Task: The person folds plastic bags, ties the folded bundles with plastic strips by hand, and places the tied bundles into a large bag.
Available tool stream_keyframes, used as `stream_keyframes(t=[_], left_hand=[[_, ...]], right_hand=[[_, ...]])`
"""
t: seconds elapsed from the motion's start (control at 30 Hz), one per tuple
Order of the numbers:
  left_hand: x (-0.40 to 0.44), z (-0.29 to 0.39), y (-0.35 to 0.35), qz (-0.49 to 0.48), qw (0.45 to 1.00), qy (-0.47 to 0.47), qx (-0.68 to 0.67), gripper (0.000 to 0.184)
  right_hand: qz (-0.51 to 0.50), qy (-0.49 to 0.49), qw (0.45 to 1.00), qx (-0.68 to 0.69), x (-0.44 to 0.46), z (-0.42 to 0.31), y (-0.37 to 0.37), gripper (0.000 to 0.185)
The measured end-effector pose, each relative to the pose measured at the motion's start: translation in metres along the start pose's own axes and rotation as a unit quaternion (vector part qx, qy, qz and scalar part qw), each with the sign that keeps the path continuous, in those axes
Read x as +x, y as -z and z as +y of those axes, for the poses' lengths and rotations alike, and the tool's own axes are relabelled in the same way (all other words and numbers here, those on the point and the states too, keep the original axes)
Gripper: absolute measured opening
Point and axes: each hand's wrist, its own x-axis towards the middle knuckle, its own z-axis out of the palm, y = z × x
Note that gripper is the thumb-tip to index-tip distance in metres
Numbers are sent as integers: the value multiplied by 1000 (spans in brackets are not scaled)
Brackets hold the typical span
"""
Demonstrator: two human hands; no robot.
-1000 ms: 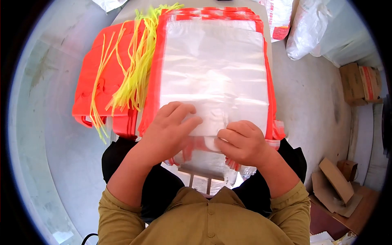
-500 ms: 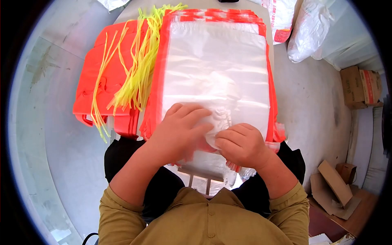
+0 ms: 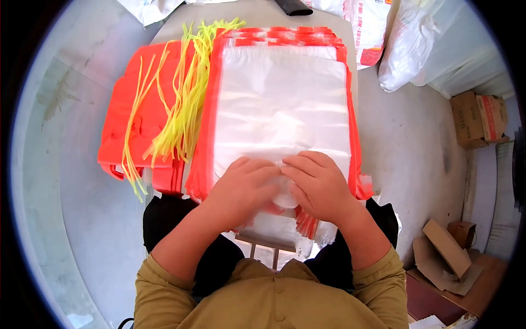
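A thick stack of clear plastic bags with red edges (image 3: 285, 93) lies in front of me. My left hand (image 3: 244, 189) rests on the near part of the top bag, fingers apart and its lower side smeared by motion. Opposite it, my right hand (image 3: 318, 183) lies with fingers stretched over the same bag, the fingertips close to those of the left. Between the two hands the film looks rumpled. Below my right hand a fanned bunch of red and clear bag edges (image 3: 307, 223) hangs at the stack's near side.
Left of the stack are folded red bags (image 3: 129, 115) with yellow strips (image 3: 192, 98) on top. A dark object (image 3: 294, 6) lies at the table's far end. White sacks (image 3: 408, 49) stand at the far right. Cardboard boxes (image 3: 479, 118) and an opened carton (image 3: 446, 255) are farther right.
My right hand has gone from a closed pinch to stretched fingers and moved up and left, nearer my left hand. The view has shifted, with the stack appearing slightly lower.
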Motion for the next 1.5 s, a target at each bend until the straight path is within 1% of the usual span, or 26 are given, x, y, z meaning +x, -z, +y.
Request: stream_keyframes(t=[0.07,0.1,0.2,0.3,0.4,0.5,0.57,0.6,0.67,0.7,0.8,0.83,0.93,1.03,1.13,1.23,1.27,1.33,1.43,1.5], left_hand=[[0,2,0,-20,1000,18,-13,21],[0,2,0,-12,1000,14,-13,21],[2,2,0,1,1000,5,-14,22],[4,2,3,-3,1000,0,-20,23],[5,2,2,1,1000,0,-28,23],[6,3,2,11,999,4,-33,25],[5,3,-1,21,999,4,-29,26],[6,2,-1,8,999,10,-30,26],[6,1,0,-14,999,25,-33,26],[6,1,0,-2,999,26,-38,26],[8,2,0,25,997,32,-58,25],[8,1,-1,26,997,38,-67,25],[9,1,0,31,995,50,-85,24],[9,0,-3,49,992,52,-101,28],[9,0,-5,60,991,59,-106,30],[8,1,-3,53,988,87,-113,30],[8,1,-2,48,987,99,-116,29],[6,-3,-5,63,985,91,-132,29],[7,-3,-3,64,983,97,-143,24],[6,-3,-2,60,982,103,-148,22]], right_hand=[[-31,-13,999,6,-4,7,-3,24],[-47,-19,999,9,-3,9,-3,24],[17,-43,998,43,7,7,2,22],[-31,-29,998,41,8,15,-4,21],[-65,-46,996,37,9,18,-4,23],[-29,-48,995,81,17,16,-2,23],[-64,-26,995,66,12,25,-7,23],[-80,-16,995,59,11,28,-8,23],[-27,-80,991,107,11,32,2,23],[-1,-110,985,131,11,33,8,23],[19,-238,959,156,-5,40,34,21],[26,-255,954,155,-11,42,39,20],[32,-352,921,164,-24,36,56,21],[10,-365,924,109,-39,36,66,22],[8,-371,924,95,-48,35,71,25],[-1,-336,937,95,-56,40,69,27],[8,-338,934,113,-58,41,69,27],[24,-341,928,148,-59,41,67,28],[30,-358,918,168,-60,42,67,28],[44,-342,924,167,-64,47,63,29]])
